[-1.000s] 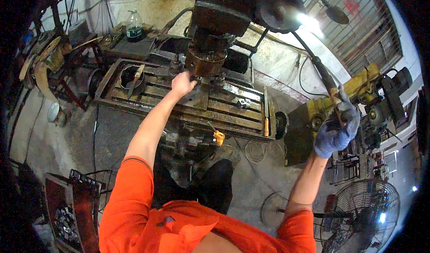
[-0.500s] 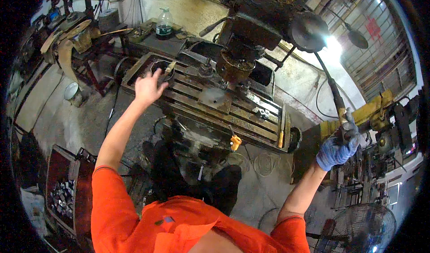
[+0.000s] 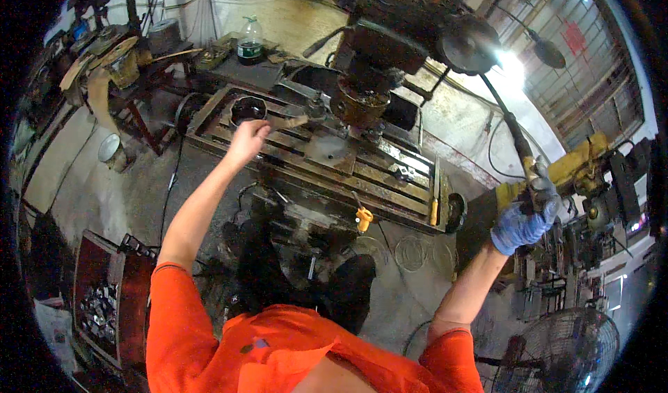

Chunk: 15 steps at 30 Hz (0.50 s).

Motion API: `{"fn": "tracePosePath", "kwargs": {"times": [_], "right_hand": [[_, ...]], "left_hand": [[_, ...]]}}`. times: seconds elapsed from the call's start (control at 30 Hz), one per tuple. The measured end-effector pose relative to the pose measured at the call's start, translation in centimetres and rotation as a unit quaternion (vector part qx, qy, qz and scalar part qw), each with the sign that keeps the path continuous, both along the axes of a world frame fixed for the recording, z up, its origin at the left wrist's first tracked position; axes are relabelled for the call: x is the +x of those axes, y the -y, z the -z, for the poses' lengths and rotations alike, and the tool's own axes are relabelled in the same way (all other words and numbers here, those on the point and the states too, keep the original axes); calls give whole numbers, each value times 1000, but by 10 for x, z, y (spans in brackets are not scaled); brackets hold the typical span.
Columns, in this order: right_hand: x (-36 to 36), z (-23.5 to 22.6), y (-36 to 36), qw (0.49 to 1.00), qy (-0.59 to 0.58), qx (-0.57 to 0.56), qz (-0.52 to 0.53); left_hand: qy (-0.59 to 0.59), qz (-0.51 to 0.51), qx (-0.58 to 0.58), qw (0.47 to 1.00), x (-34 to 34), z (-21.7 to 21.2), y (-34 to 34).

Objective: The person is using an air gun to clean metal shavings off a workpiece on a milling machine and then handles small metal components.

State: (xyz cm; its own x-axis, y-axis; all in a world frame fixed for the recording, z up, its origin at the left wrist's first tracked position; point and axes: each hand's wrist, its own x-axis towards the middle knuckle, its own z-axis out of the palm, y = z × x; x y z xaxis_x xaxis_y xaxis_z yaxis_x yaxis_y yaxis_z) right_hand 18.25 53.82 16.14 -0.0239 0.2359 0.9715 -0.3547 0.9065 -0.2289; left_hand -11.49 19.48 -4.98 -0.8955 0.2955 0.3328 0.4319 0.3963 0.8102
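A slotted metal counter (image 3: 299,158) under a machine's spindle head (image 3: 358,104) spreads out ahead of and between the hands, its surface grimy; past the left hand (image 3: 252,139) a clear bottle (image 3: 250,42) stands near a stained wall (image 3: 292,21), and below the right hand is a fan (image 3: 563,351). The bare left hand is closed on a brush (image 3: 296,122), over the counter just to the right of a round pot (image 3: 240,102); the brush is blurred. Its long axis runs nearly sideways, the pale end pointing right and slightly away from the left hand, aslant to the slots. The gloved right hand (image 3: 523,219) is wrapped around a lever (image 3: 516,139) beyond the counter's right end. The counter's near edge passes beneath the left forearm. Slats stretch between the left hand and some metal blocks (image 3: 402,172); the pale end comes near the spindle head.
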Motion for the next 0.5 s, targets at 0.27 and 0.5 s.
{"fn": "tracePosePath", "kwargs": {"times": [0.27,0.5], "right_hand": [[0,7,1,991,1,-69,-117],[1,14,-6,984,5,-72,-161]], "left_hand": [[-72,-44,18,996,-2,13,-116],[-48,-42,-17,998,6,21,-138]]}}
